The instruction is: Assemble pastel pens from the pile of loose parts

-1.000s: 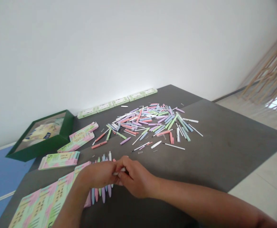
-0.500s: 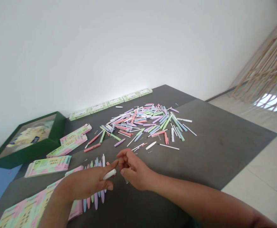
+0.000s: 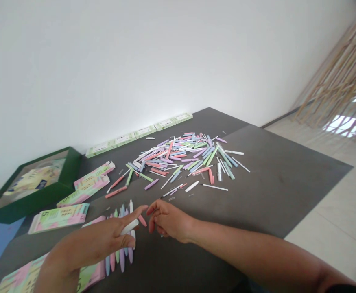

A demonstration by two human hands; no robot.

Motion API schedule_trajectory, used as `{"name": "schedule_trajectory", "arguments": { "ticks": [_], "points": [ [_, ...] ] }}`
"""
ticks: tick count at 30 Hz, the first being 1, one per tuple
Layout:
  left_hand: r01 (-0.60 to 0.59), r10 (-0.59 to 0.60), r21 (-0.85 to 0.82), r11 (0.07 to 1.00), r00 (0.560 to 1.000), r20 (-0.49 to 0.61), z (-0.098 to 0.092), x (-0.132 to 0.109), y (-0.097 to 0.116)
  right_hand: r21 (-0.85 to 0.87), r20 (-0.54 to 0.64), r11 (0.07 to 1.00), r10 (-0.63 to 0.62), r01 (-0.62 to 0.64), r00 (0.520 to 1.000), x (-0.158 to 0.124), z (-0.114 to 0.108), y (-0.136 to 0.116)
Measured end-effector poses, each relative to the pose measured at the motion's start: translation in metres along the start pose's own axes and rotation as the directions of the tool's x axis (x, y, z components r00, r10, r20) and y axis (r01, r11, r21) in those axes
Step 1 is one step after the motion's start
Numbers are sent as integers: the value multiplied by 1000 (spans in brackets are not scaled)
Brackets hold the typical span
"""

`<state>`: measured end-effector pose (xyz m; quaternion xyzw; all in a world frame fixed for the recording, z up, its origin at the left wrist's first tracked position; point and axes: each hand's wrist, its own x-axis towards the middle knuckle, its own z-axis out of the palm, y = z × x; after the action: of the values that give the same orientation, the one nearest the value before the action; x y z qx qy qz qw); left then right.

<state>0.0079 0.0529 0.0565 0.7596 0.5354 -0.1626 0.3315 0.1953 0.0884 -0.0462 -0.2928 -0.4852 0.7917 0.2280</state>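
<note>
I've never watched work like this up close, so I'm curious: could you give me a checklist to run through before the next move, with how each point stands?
1. White pen piece held in the left hand: ok.
2. Right hand free of any part: cannot tell, curled fingers hide its grip.
3. Hands apart from each other: cannot tell, fingertips nearly meet.
4. Row of pens side by side: ok where visible, the left hand covers some.
5. Loose pen parts lying separately: not ok, many overlap in a heap.

Multicolour plastic pen-part heap point(image 3: 193, 152) on grey flat tabletop point(image 3: 272, 183). Green open-top box point(image 3: 34, 204) to L, pale-green flat cartons point(image 3: 145, 131) behind-L
</note>
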Motion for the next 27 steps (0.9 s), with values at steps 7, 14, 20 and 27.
{"name": "schedule_trajectory", "arguments": {
  "ticks": [7,14,20,27],
  "points": [
    [-26,26,-60,998,1000,7,-4,-5,7,124,-98,992,-24,36,995,3,-14,-13],
    [17,-17,-23,1000,1000,6,-3,-8,11,518,257,855,-130,-23,958,-5,-25,-19],
    [-20,20,-16,1000,1000,-9,-2,-11,13,589,285,805,-114,-80,952,-4,-27,-18],
    [-6,6,3,1000,1000,4,-5,-12,21,532,256,844,-84,-67,963,-4,-25,-20]
  ]
}}
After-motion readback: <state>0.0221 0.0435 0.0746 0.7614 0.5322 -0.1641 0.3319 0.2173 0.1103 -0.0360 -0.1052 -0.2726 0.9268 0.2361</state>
